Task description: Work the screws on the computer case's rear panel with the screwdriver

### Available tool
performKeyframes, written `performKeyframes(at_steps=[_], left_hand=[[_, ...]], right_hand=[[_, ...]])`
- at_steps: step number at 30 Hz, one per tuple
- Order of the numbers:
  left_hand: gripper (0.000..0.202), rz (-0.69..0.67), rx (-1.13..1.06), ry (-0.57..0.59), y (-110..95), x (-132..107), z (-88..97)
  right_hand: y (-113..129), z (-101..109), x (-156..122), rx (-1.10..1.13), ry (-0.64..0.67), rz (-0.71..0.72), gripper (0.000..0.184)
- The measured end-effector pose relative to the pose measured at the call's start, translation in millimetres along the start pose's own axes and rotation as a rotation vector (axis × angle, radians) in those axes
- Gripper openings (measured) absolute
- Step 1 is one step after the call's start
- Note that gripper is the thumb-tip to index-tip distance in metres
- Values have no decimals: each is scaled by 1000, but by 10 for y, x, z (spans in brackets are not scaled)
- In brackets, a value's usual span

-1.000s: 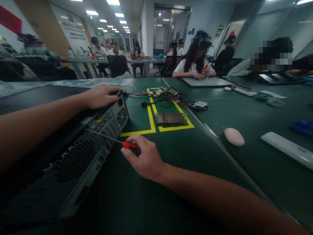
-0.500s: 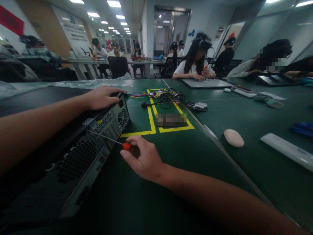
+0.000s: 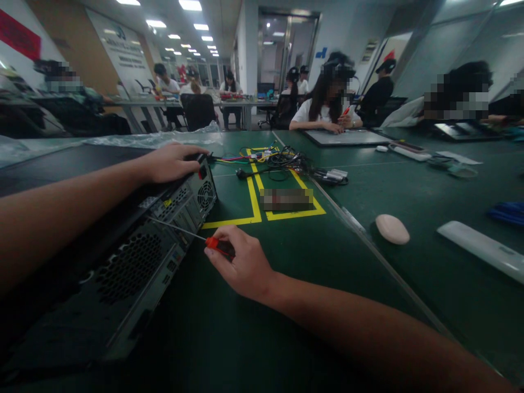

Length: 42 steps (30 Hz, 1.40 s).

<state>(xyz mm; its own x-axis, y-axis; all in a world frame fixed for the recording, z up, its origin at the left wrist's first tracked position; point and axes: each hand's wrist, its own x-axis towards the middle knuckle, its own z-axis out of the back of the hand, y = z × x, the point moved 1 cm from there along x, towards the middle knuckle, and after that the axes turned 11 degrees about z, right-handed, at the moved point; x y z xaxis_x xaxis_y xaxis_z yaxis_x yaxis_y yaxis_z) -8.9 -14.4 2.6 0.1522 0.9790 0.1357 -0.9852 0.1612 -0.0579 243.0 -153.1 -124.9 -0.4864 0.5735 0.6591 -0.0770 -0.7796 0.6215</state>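
A black desktop computer case (image 3: 123, 262) lies on its side on the green table, its vented rear panel facing me. My left hand (image 3: 172, 161) rests on the case's top far corner, fingers curled over the edge. My right hand (image 3: 241, 262) pinches the red handle of a thin screwdriver (image 3: 192, 236). The metal shaft points left, and its tip touches the rear panel beside the small fan grille (image 3: 204, 194).
Yellow tape squares (image 3: 256, 204) mark the green mat, with a tangle of cables (image 3: 278, 158) behind them. To the right lie a pale mouse (image 3: 392, 228) and a white keyboard (image 3: 478, 249). Several people sit at tables farther back. Clear plastic wrap (image 3: 155, 137) lies behind the case.
My right hand's fingers have shifted slightly on the screwdriver handle, as if turning it. The left hand and the case have stayed put.
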Motion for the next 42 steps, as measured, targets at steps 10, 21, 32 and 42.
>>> performKeyframes(at_steps=[10, 21, 32, 42], left_hand=[[83, -14, -67, 30, -4, -3, 15], [81, -4, -38, 27, 15, 1, 3], [79, 10, -37, 29, 27, 19, -8], [79, 1, -42, 20, 24, 12, -1]], right_hand=[[2, -5, -5, 15, 3, -8, 21], [14, 12, -3, 23, 2, 2, 22], [23, 5, -8, 0, 4, -26, 24], [20, 7, -13, -28, -18, 17, 28]])
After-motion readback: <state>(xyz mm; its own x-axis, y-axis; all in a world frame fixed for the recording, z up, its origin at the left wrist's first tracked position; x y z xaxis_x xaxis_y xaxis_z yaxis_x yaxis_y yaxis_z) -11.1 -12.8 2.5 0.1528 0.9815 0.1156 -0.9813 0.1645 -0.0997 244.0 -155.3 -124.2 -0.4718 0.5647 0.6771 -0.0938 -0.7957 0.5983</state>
